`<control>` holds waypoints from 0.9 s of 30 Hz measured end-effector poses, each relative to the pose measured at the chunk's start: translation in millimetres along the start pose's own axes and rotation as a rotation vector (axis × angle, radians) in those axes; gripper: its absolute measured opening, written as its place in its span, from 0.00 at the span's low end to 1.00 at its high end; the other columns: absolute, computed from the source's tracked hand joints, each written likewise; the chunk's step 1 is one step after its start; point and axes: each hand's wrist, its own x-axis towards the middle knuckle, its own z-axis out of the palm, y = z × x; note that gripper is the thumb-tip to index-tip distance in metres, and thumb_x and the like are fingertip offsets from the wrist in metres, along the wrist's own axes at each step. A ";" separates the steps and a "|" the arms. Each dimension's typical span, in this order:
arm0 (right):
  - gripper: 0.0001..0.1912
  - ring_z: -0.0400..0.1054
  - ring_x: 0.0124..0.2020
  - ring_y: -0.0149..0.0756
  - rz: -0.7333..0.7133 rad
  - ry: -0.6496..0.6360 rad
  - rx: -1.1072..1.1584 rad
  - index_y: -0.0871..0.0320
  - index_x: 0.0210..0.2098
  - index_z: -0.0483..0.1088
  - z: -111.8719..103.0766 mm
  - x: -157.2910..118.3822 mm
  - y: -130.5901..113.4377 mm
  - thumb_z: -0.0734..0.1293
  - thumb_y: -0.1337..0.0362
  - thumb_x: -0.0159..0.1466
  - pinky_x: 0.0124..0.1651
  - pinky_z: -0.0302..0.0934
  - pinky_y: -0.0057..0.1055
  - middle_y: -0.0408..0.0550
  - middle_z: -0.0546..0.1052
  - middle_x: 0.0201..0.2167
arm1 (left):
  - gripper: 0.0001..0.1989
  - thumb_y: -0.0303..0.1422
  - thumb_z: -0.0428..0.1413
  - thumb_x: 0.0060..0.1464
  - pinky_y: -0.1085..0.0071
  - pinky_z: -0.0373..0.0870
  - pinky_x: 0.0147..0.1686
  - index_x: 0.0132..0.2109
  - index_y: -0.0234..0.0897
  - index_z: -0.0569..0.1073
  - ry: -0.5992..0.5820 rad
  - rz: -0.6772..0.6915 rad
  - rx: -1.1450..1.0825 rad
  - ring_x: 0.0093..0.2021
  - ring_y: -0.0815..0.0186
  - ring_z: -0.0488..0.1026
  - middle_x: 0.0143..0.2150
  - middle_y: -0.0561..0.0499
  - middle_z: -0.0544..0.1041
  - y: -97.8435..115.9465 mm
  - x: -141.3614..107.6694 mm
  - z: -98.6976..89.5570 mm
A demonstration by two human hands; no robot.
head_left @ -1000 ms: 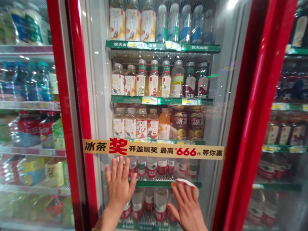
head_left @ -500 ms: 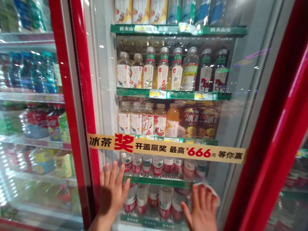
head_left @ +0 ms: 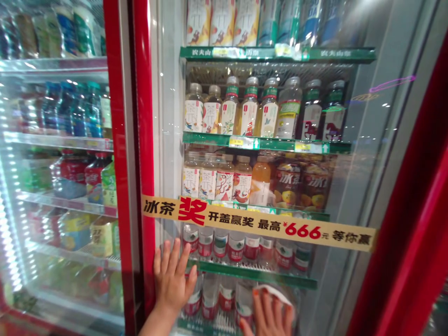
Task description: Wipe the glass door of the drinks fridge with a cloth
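Observation:
My left hand (head_left: 172,280) lies flat with its fingers spread on the glass door (head_left: 168,154), beside the red door frame (head_left: 144,107). Lower right, my right hand (head_left: 271,315) is spread over a white cloth (head_left: 276,292), pressing it to the glass. Only the cloth's rim shows past the fingertips; the rest is hidden under the hand. A yellow strip with printed characters (head_left: 259,223) runs across the door above both hands. Behind the glass, near my right hand, stand bottles with red-and-white labels (head_left: 227,296).
Inside the cooler, green-edged shelves (head_left: 206,138) carry rows of tea bottles (head_left: 249,109) and drink bottles. A second cooler with lit shelves (head_left: 63,140) stands at left. Another red frame (head_left: 395,224) slants along the right side.
My right hand has moved down and left across the glass with the white cloth. My left hand remains flat by the red frame. The view has shifted slightly left.

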 end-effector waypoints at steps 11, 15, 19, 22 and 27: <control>0.40 0.26 0.86 0.50 -0.034 0.075 -0.111 0.49 0.78 0.62 -28.3 143.9 5.2 0.66 0.46 0.70 0.86 0.23 0.62 0.43 0.61 0.79 | 0.44 0.29 0.55 0.66 0.51 0.35 0.84 0.83 0.44 0.48 0.021 0.009 0.003 0.86 0.55 0.39 0.86 0.50 0.43 2.5 4.0 -0.4; 0.36 0.26 0.86 0.46 -0.152 0.007 -0.137 0.41 0.73 0.69 -25.1 53.2 16.8 0.67 0.47 0.67 0.88 0.21 0.53 0.34 0.66 0.76 | 0.45 0.28 0.56 0.65 0.51 0.35 0.84 0.83 0.43 0.48 0.022 0.012 -0.005 0.86 0.55 0.39 0.86 0.49 0.44 2.4 3.8 -1.6; 0.46 0.26 0.85 0.58 0.257 0.046 -0.128 0.60 0.84 0.34 -50.8 73.8 91.5 0.59 0.55 0.76 0.82 0.37 0.72 0.59 0.40 0.85 | 0.45 0.29 0.56 0.65 0.48 0.37 0.84 0.83 0.45 0.49 0.024 -0.006 -0.009 0.86 0.55 0.41 0.85 0.48 0.46 0.8 -0.8 1.7; 0.43 0.28 0.85 0.67 0.462 0.114 -0.071 0.57 0.84 0.28 -65.9 148.2 122.6 0.53 0.53 0.79 0.76 0.45 0.81 0.62 0.33 0.85 | 0.45 0.30 0.57 0.64 0.44 0.40 0.84 0.83 0.48 0.49 0.034 -0.030 -0.003 0.86 0.53 0.42 0.85 0.48 0.47 -0.6 -5.2 5.5; 0.47 0.30 0.86 0.59 0.201 0.101 -0.082 0.56 0.84 0.40 -47.4 175.5 65.0 0.62 0.47 0.75 0.82 0.35 0.71 0.57 0.52 0.83 | 0.45 0.30 0.57 0.64 0.43 0.41 0.83 0.83 0.47 0.50 0.039 -0.020 -0.001 0.85 0.52 0.43 0.85 0.48 0.48 -1.7 -6.3 6.8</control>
